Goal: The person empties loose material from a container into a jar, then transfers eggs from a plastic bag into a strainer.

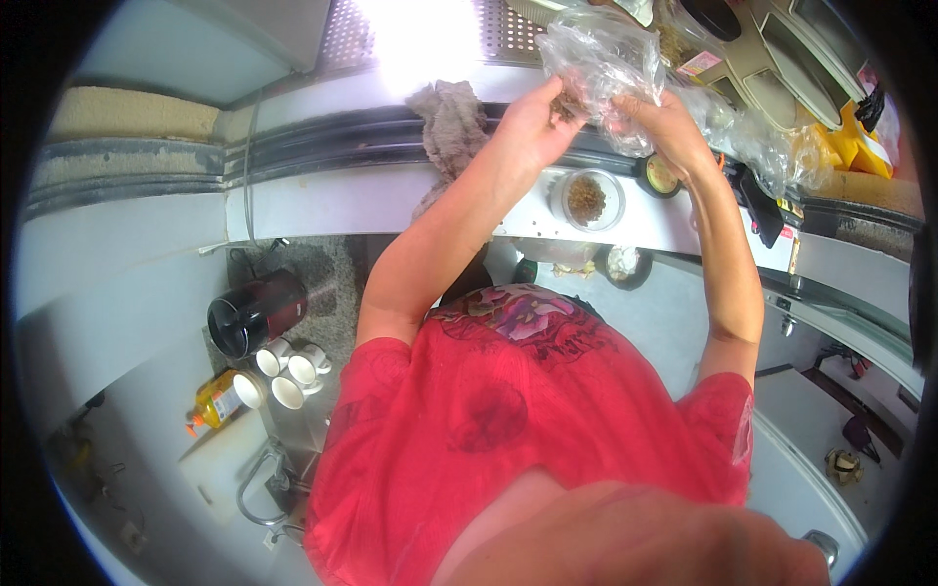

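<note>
A crumpled clear plastic bag (601,55) is held up between both hands over the white ledge (330,205). My left hand (538,124) grips the bag's lower left side, where brown granules (564,106) show by the fingers; whether these lie inside the bag cannot be told. My right hand (667,132) pinches the bag's right side between thumb and fingers. Below the hands, a round clear tub (617,201) with brown granules (586,200) in it stands on the ledge. A small round container with a yellowish top (662,176) is beside my right wrist.
A grey cloth (451,128) hangs over the dark window track, left of the hands. A phone-like black object (761,205) and more plastic bags (762,146) lie at the right. Far left are a black and dark-red kettle (256,313), several white mugs (289,392) and a yellow pump bottle (218,399).
</note>
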A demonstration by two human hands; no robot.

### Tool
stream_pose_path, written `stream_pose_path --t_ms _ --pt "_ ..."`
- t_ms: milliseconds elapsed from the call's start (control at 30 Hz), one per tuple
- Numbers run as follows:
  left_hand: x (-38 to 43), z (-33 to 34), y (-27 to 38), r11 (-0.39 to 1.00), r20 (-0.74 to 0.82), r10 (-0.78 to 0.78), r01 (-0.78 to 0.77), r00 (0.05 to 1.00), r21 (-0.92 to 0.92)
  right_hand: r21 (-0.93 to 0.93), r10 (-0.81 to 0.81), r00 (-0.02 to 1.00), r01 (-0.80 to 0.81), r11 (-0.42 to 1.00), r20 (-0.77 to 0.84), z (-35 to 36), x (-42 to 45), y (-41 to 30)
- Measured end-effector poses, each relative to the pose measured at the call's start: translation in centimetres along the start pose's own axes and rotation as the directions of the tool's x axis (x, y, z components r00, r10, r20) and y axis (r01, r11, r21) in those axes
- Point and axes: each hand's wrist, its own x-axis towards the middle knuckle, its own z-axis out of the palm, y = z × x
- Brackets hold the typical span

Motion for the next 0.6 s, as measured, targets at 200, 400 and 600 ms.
stream_pose_path --t_ms 200,400,600 --pt "-1.2 1.0 0.1 0.996 -0.076 -0.009 0.016 0.997 0.091 -0.416 -0.250 0.967 0.205 0.886 -0.056 1.7 -1.3 -0.7" --pt "0.2 -0.2 0.6 0.994 0.112 -0.102 0.096 0.988 0.054 -0.782 -0.717 0.576 0.620 0.070 0.393 4.6 -3.5 -1.8" --pt "1.4 -2.4 0.0 0.988 0.178 -0.120 0.099 0.977 0.119 -0.735 -0.735 0.489 0.677 -0.019 0.469 5.1 -3.9 -2.7"
